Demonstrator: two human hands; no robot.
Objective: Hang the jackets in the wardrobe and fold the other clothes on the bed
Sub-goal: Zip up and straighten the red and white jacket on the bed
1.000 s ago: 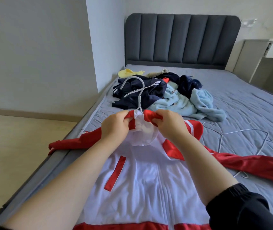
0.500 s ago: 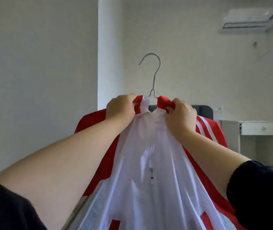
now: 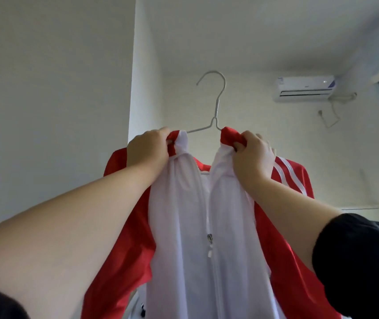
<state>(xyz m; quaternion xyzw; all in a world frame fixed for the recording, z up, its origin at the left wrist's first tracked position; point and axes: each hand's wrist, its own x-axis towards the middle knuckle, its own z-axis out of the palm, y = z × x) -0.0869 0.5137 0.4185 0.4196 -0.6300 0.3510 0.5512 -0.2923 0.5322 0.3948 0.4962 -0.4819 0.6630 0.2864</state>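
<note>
The left hand (image 3: 148, 153) is closed tight, its fingers curled round a bunched fold of the jacket (image 3: 183, 226) at the collar, just below and left of the neck of the hanger (image 3: 216, 104). The right hand (image 3: 253, 157) mirrors it on the hanger's other side, pinching a wad of red collar. Cloth hides whether either hand also has the hanger's wire shoulder inside its grip, so I cannot tell.

The jacket hangs straight down below the hanger, held up in the air before the person. Its white front panels face the camera and the red sleeves fall to either side. The zip pull (image 3: 209, 238) sits well below the hanger, with the front parted above it.

The fabric looks thin, slick and wholly limp. It is probably light, it creases wherever it is squeezed, and it is likely to slide off smooth wire if the hanger tips. The hanger itself looks slender and would probably flex under a sideways pull. The safest hold is likely collar and wire together, close to the hanger's neck. For hooking, one hand could take the stem just under the hook, keeping the hanger level and the hook free.

Behind the hanger to its left runs a wall corner (image 3: 144, 88). An air conditioner (image 3: 304, 88) is mounted to the right of the hook. No wardrobe is in view.
</note>
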